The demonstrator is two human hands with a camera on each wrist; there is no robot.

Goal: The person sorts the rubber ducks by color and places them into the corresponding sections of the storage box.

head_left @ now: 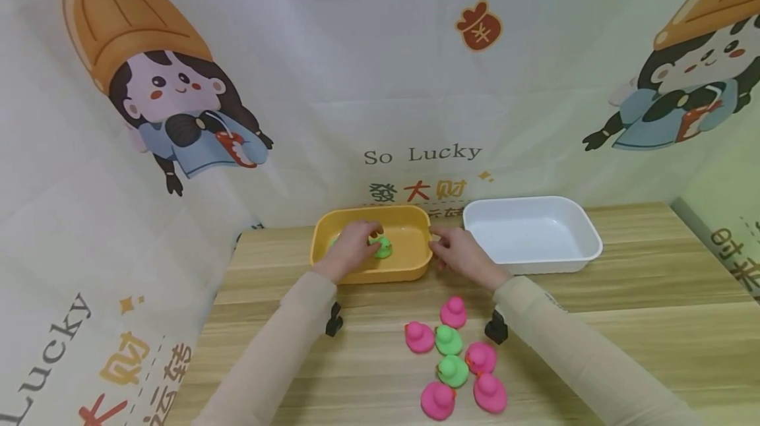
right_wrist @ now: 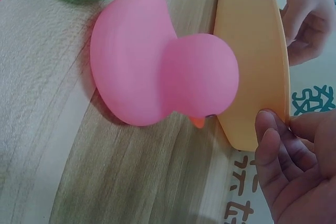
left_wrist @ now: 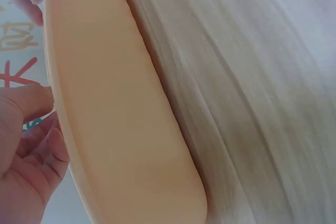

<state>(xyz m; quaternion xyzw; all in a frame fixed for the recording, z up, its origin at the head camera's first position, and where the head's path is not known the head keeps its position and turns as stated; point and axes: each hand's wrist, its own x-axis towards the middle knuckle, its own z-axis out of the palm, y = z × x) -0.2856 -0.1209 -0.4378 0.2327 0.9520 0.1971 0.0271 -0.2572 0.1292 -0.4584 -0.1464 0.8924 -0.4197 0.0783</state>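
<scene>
Two hands are set at the yellow tray (head_left: pixel 410 244)! On the left, the left hand (head_left: pixel 351 244) is held in over the near wall, its forearm slanted inward. Its fingers are bent, thumb and forefinger kept only a little apart, right at a green duck (head_left: pixel 386 249) inside the tray; whether that duck is gripped or merely touched cannot be told. Past the hand's left side a scrap of green (head_left: pixel 334 240) is glimpsed, mostly hidden. Over to the right, the tray's end rim is pinched between thumb and fingers by the right hand (head_left: pixel 460 251), its forearm angled inward too.

Edges next! The left hand is ringed by the tray's low walls, with yellow floor left in view to its right. Between the trays only a narrow gap is found, partly filled by the right hand, and the white tray (head_left: pixel 546 268) is set just beyond. On the near side a strip of wood is kept between the yellow tray and a cluster framed by the forearms: five pink ducks (head_left: pixel 454 312) and two green ducks (head_left: pixel 448 340), packed close together.

And the setting: cloth (head_left: pixel 332 70) is hung at left, printed with a cartoon figure; "So Lucky" is lettered mid-wall; a second figure is cut off at far right. Below, the table (head_left: pixel 629 281) is finished in pale, streaked wood grain.
</scene>
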